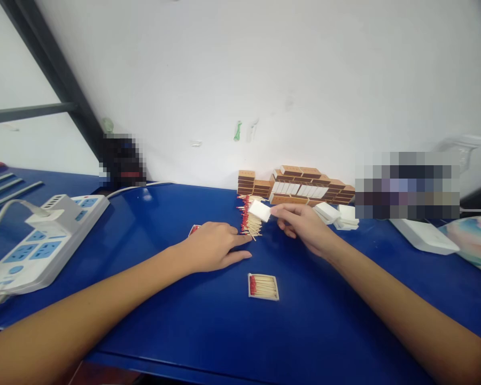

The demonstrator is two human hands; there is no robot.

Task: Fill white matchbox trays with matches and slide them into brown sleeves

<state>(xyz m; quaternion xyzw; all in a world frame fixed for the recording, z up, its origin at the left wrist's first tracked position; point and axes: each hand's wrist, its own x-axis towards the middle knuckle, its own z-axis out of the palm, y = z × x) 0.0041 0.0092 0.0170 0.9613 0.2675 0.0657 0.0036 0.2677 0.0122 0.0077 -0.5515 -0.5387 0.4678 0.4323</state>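
Note:
My right hand [300, 224] pinches a small white matchbox tray [259, 210] by its edge, tilted above a loose pile of matches [251, 222]. The pile's red heads point left. Lying palm-down on the table, my left hand [214, 247] has thumb and index finger stretched apart, the index tip at the pile's near edge. Partly hidden behind that hand is something with red match heads [194, 230]. Nearer to me sits an open matchbox tray [263, 287] holding a row of red-headed matches.
Brown matchboxes [246, 183] stand stacked against the wall, with white trays among them. More white trays [347, 217] lie right of my right hand. A white power strip [44, 246] with cables is at left. A white box [425, 235] lies at right on the blue table [208, 321].

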